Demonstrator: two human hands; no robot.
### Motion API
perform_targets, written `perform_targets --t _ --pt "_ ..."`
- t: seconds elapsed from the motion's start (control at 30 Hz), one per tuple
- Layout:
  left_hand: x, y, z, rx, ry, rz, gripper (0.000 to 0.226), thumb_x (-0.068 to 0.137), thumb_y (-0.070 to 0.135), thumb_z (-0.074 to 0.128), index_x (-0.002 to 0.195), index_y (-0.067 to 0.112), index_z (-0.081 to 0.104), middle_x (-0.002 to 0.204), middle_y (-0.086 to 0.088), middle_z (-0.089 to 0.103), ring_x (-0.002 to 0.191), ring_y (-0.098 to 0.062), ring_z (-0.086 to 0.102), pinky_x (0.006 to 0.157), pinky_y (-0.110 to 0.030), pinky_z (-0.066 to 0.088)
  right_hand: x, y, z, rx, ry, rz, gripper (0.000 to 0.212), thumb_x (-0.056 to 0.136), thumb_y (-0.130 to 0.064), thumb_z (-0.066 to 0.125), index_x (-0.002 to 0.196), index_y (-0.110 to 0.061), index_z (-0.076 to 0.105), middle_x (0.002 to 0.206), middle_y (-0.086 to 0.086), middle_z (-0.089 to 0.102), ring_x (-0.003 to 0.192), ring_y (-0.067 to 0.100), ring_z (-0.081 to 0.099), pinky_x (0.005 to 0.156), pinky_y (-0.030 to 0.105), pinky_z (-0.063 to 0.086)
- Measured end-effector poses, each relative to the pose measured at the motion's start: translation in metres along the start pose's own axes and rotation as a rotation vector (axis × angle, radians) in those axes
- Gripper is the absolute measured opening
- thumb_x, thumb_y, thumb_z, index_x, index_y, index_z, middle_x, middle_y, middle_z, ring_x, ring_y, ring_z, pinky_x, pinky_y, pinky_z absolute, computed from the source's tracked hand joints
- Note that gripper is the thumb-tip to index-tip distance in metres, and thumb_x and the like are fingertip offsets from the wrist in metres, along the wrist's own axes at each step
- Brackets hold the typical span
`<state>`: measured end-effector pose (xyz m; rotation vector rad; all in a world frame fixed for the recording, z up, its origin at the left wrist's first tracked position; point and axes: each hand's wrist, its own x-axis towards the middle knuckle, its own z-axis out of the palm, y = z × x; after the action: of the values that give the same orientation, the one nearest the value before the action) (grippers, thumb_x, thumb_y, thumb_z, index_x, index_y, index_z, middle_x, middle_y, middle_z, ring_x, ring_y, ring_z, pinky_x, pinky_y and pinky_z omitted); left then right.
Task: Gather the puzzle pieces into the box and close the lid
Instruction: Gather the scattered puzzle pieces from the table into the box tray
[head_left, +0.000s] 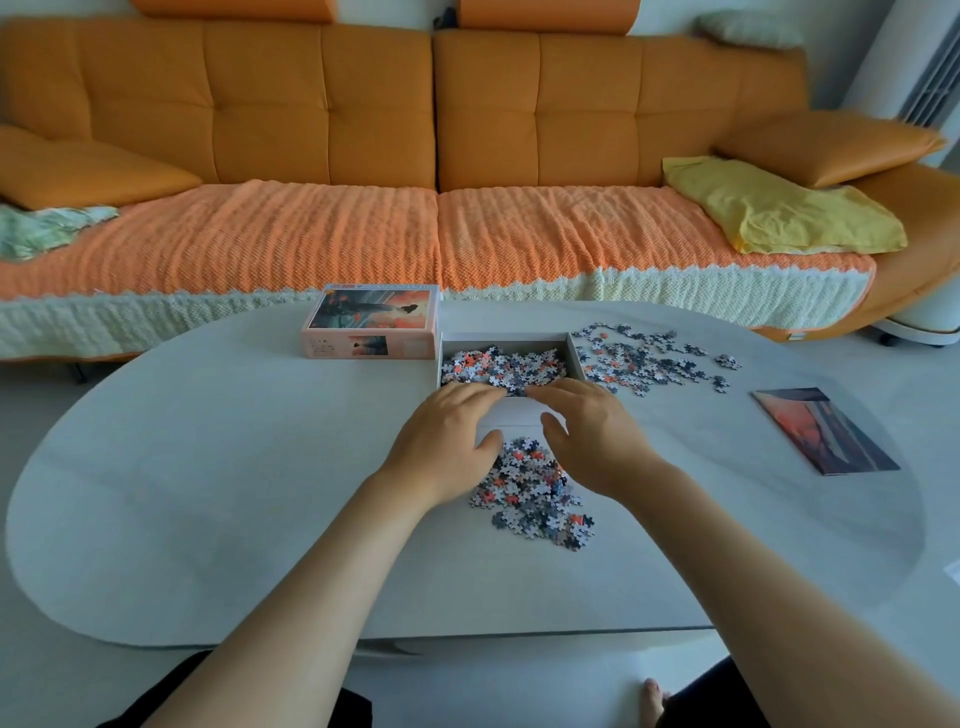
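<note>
Toward the far edge of the table (208, 493), the box (506, 342) sits half full, its lid (371, 322) just left. The left hand (447, 431) and right hand (589, 439) hover over its near wall, fingers relaxed, grasping nothing. A near pile (535, 493) lies under the wrists, and scattered pieces (641, 358) lie right of the box.

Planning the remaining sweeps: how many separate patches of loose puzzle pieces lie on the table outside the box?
2. One heap lies just before the box, between the left hand and right hand; one scattered patch lies right of the box. Strays may hide under the hands.
</note>
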<state>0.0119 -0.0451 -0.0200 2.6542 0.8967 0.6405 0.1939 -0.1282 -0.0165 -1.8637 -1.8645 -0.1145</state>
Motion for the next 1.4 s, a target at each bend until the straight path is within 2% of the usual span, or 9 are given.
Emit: perform_targets --t 0.23,0.37,0.47,0.6,0.8,0.97,1.13,1.27,1.4 --pt "-0.009 0.011 -0.003 -0.02 0.014 0.084 0.048 0.095 0.026 0.055 0.141 0.017 0.048 0.141 0.004 0.051 0.131 -0.014 0.042 0.111 -0.027 0.029 -0.015 0.003 -0.014 0.024 0.048 -0.069 0.033 0.091 -0.007 0.056 0.12 -0.014 0.067 0.114 0.001 0.068 0.104 0.021 0.061 0.092 0.038 0.05" --pt "-0.015 0.011 -0.004 0.033 0.124 0.194 0.029 0.088 0.021 0.064 0.116 0.015 0.065 0.112 0.004 0.061 0.107 -0.015 0.053 0.094 -0.031 0.044 -0.023 -0.002 -0.023 0.045 0.054 -0.181 0.026 0.087 -0.008 0.059 0.11 -0.015 0.071 0.101 -0.002 0.067 0.086 0.015 0.062 0.077 0.03 0.053" --pt "-0.022 0.016 -0.003 0.017 0.046 0.178 0.027 0.089 0.026 0.064 0.115 0.017 0.064 0.11 0.006 0.06 0.104 -0.013 0.053 0.086 -0.031 0.049 -0.028 -0.012 -0.03 0.045 -0.139 -0.149 0.027 0.088 -0.031 0.06 0.114 -0.026 0.069 0.099 -0.011 0.061 0.071 0.005 0.056 0.064 0.026 0.049" --pt "-0.03 0.015 0.005 0.085 -0.167 0.087 0.048 0.093 0.042 0.056 0.137 0.023 0.051 0.128 0.007 0.05 0.123 -0.013 0.041 0.102 -0.032 0.039 -0.031 -0.016 -0.027 -0.065 -0.455 -0.02 0.055 0.084 -0.055 0.06 0.134 -0.033 0.051 0.118 -0.01 0.048 0.087 0.015 0.06 0.079 0.03 0.049" --pt "-0.023 0.022 0.003 -0.085 -0.216 -0.03 0.033 0.089 0.03 0.067 0.122 0.025 0.067 0.1 0.009 0.05 0.094 -0.009 0.05 0.083 -0.03 0.047 -0.024 -0.016 -0.02 0.089 -0.416 0.105 0.029 0.087 -0.03 0.067 0.116 -0.029 0.068 0.103 -0.004 0.054 0.079 0.009 0.052 0.077 0.021 0.041" --pt "-0.015 0.022 -0.003 -0.144 -0.232 -0.075 0.02 0.087 0.023 0.072 0.106 0.024 0.073 0.099 0.008 0.054 0.086 -0.009 0.055 0.084 -0.032 0.049 -0.02 -0.018 -0.016 0.124 -0.391 0.16 0.029 0.08 -0.035 0.075 0.108 -0.029 0.071 0.112 -0.008 0.052 0.079 0.006 0.049 0.083 0.02 0.043" --pt "-0.01 0.022 -0.007 -0.112 -0.342 -0.109 0.044 0.083 0.033 0.075 0.125 0.026 0.064 0.115 0.009 0.053 0.1 -0.008 0.051 0.088 -0.023 0.041 -0.011 -0.021 -0.016 0.08 -0.457 0.185 0.035 0.084 -0.028 0.071 0.119 -0.027 0.068 0.115 -0.002 0.058 0.088 0.014 0.057 0.074 0.022 0.045" --pt "-0.01 0.019 -0.009 -0.105 -0.294 -0.107 0.03 0.082 0.023 0.077 0.112 0.025 0.071 0.103 0.01 0.054 0.093 -0.007 0.052 0.082 -0.019 0.039 -0.006 -0.02 -0.015 0.118 -0.476 0.249 0.027 0.083 -0.027 0.073 0.11 -0.025 0.073 0.108 -0.005 0.066 0.065 0.003 0.055 0.052 0.012 0.037" --pt "-0.01 0.021 -0.012 -0.214 -0.258 -0.145 0.019 0.077 0.014 0.08 0.092 0.024 0.073 0.094 0.01 0.054 0.084 -0.008 0.057 0.078 -0.024 0.048 -0.003 -0.021 -0.016 0.179 -0.453 0.299 0.019 0.078 -0.023 0.079 0.096 -0.028 0.077 0.091 -0.012 0.064 0.06 0.0 0.053 0.046 0.005 0.033"
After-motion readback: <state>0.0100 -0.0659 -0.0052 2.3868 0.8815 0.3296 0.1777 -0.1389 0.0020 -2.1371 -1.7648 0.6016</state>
